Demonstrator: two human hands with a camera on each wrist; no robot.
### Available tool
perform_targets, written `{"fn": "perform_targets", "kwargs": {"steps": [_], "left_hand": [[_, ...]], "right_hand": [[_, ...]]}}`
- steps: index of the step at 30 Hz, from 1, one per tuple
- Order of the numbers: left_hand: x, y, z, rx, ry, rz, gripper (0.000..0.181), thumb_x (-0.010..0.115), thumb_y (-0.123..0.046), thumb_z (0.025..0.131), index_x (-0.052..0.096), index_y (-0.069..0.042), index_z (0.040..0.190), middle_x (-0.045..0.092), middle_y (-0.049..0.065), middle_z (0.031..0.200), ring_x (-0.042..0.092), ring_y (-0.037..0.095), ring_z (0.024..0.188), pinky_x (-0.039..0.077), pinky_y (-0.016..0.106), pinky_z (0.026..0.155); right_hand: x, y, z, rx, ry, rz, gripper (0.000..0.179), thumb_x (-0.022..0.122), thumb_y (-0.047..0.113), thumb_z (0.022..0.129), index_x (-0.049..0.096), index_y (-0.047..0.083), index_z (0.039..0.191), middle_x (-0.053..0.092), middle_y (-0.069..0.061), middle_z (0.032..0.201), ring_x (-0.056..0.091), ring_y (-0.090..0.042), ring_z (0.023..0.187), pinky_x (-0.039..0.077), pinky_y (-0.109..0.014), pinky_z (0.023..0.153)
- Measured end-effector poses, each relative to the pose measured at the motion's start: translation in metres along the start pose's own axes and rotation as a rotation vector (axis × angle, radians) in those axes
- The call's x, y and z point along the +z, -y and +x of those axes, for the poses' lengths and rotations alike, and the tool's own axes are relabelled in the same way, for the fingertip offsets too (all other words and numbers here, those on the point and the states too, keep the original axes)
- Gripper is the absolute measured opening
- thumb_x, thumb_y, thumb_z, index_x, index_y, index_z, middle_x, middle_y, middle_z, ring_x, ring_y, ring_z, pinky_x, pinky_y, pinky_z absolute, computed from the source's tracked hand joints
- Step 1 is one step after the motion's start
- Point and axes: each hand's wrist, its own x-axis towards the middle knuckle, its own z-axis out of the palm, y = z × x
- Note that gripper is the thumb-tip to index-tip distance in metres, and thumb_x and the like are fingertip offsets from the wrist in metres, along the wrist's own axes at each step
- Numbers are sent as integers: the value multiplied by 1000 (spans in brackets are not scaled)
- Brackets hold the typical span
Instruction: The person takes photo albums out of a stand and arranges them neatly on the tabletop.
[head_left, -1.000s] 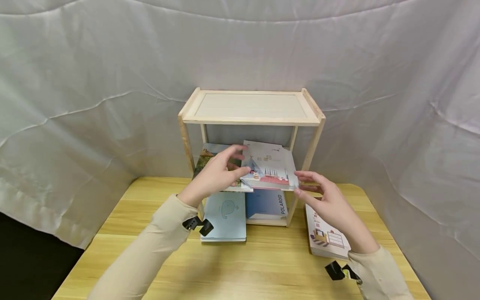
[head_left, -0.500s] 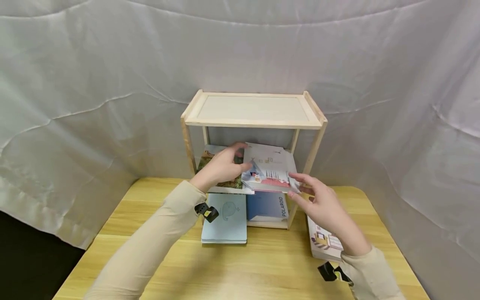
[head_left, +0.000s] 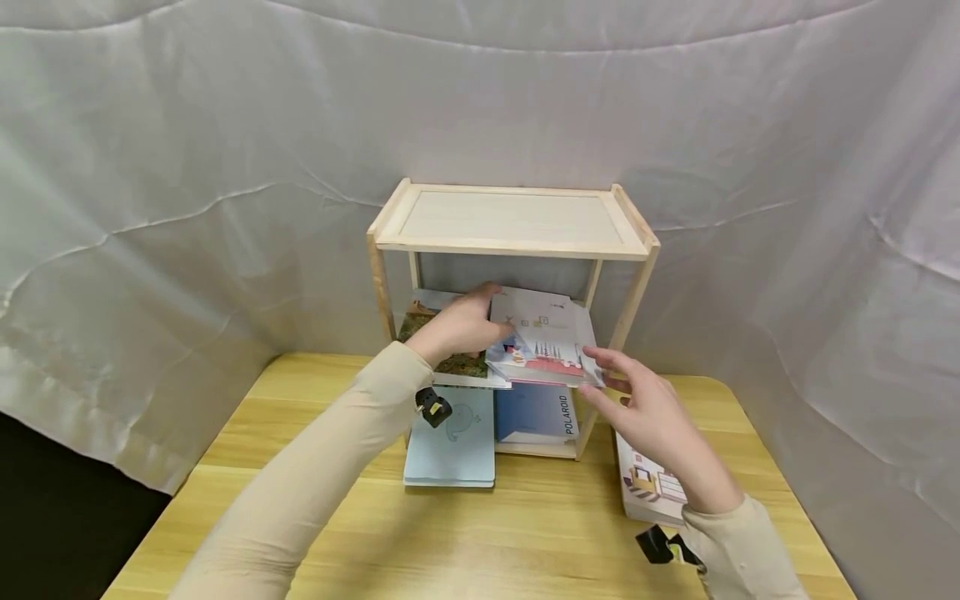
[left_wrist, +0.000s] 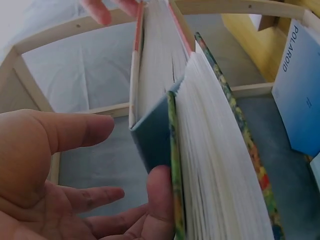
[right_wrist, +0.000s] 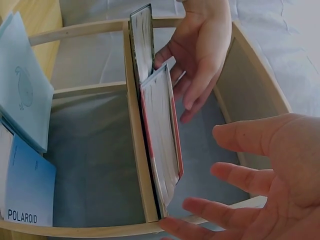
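Head view: the white book [head_left: 553,335] bears pink artwork.

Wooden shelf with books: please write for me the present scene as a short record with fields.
Furniture: wooden shelf on table
Middle level: white book, right of green-patterned book
Lower level: pale-blue book, blue POLAROID book
Right of shelf: illustrated book
Left hand: at white book's left side
Right hand: by its right front corner, contact unclear

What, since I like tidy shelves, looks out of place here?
The light blue notebook juts out past the front of the shelf, unlike the blue book beside it. A pale book also lies outside, on the table.
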Motion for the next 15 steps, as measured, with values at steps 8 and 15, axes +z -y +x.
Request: {"fn": "perform_targets", "kwargs": {"steps": [8,15], "left_hand": [[4,0,10,-27,-9,24,78,67,-32,106,28,-9,169,46,19,166,71,27,98,62,37,78],[8,-2,11,-39,12,-16,82,68,-25,105,23,-8,171,41,21,169,52,13,53,50,26,52]], "right_hand": [[7,0,2,-10,-12,-73,67,68,36,107,43,17,166,53,-28,159,65,-48,133,65,-54,93],[17,-2,4,-44,-48,-105,55,66,29,108,53,14,159,60,-27,152,66,-49,129,57,-39,69]]}}
